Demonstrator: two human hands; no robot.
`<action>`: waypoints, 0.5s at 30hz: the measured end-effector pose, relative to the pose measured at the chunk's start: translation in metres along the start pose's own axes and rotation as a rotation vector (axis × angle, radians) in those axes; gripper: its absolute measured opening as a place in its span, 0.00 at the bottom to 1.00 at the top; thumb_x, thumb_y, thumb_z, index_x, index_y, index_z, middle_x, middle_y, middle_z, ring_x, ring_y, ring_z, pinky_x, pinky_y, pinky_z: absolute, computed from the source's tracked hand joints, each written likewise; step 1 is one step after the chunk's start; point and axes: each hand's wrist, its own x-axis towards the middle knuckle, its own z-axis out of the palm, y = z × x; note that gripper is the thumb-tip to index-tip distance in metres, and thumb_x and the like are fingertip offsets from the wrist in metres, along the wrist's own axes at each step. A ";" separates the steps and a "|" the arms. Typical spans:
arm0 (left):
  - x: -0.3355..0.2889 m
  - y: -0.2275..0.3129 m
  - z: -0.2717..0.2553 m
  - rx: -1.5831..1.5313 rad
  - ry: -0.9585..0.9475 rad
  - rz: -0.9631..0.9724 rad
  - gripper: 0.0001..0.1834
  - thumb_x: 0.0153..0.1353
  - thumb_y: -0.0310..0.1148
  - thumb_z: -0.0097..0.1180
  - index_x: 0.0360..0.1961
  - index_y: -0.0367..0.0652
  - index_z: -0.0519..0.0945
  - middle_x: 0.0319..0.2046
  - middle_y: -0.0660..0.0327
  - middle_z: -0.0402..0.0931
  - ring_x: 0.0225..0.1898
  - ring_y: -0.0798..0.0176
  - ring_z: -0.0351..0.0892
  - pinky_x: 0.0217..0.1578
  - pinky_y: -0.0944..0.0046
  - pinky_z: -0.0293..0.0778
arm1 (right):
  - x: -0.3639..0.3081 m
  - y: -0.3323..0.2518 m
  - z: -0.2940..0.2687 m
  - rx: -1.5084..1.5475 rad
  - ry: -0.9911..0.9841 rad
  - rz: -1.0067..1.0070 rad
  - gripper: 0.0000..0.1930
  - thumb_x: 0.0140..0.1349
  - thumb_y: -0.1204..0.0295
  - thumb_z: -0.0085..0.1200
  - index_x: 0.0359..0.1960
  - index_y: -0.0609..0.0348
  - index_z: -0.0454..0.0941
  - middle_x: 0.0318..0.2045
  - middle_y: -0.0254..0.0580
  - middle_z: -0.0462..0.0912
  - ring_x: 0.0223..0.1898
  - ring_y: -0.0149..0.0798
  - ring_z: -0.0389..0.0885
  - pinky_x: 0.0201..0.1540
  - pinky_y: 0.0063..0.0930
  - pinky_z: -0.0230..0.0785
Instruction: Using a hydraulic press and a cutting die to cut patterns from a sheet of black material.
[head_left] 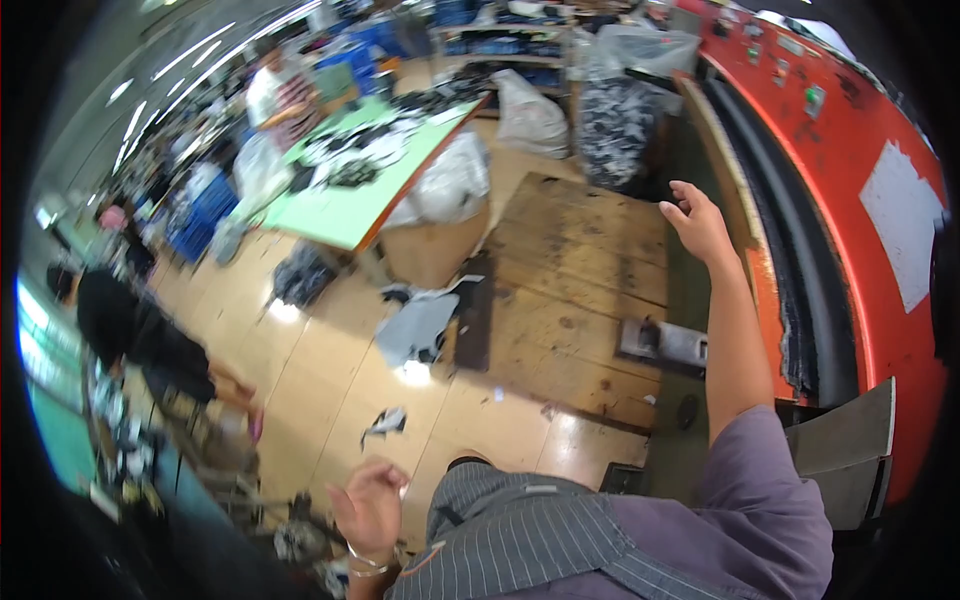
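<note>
The fingers (678, 203) of the right hand (697, 225) are held loosely apart on nothing, near the black belt (790, 270) along the front edge of the red machine (850, 150); the left hand (368, 510) is blurred low at the side, so its fingers cannot be told. It is judged that a finger could be caught if the belt runs. A white rectangular label (905, 235) is stuck on the red panel, and white bags (530, 115) are piled by the far corner of the green table (345, 210).

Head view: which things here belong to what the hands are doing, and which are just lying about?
In hand:
- right hand, open, reaching out beside the red machine
- left hand, empty, low by the striped apron

Lying about:
- wooden platform
- grey fabric scraps on the floor
- green table with dark pieces
- white sacks
</note>
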 end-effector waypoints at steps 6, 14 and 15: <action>0.156 -0.075 -0.065 -0.112 0.183 -0.508 0.35 0.69 0.58 0.35 0.47 0.31 0.76 0.36 0.55 0.74 0.38 0.58 0.70 0.42 0.60 0.66 | 0.127 0.089 -0.017 -0.716 0.150 0.635 0.35 0.58 0.47 0.57 0.58 0.61 0.69 0.59 0.49 0.70 0.63 0.49 0.64 0.61 0.48 0.61; 0.474 -0.151 -0.023 -0.344 -0.084 -0.916 0.31 0.70 0.55 0.36 0.45 0.35 0.76 0.34 0.57 0.76 0.37 0.58 0.71 0.42 0.60 0.66 | 0.177 0.138 0.018 -0.843 0.277 0.735 0.25 0.58 0.55 0.58 0.44 0.66 0.71 0.44 0.53 0.76 0.50 0.52 0.73 0.51 0.42 0.71; 0.510 -0.157 -0.013 -0.356 -0.120 -0.946 0.31 0.70 0.55 0.36 0.45 0.35 0.76 0.34 0.57 0.76 0.37 0.58 0.71 0.42 0.60 0.66 | 0.179 0.138 0.020 -0.854 0.285 0.780 0.26 0.56 0.54 0.61 0.44 0.66 0.72 0.44 0.52 0.76 0.51 0.51 0.73 0.52 0.40 0.71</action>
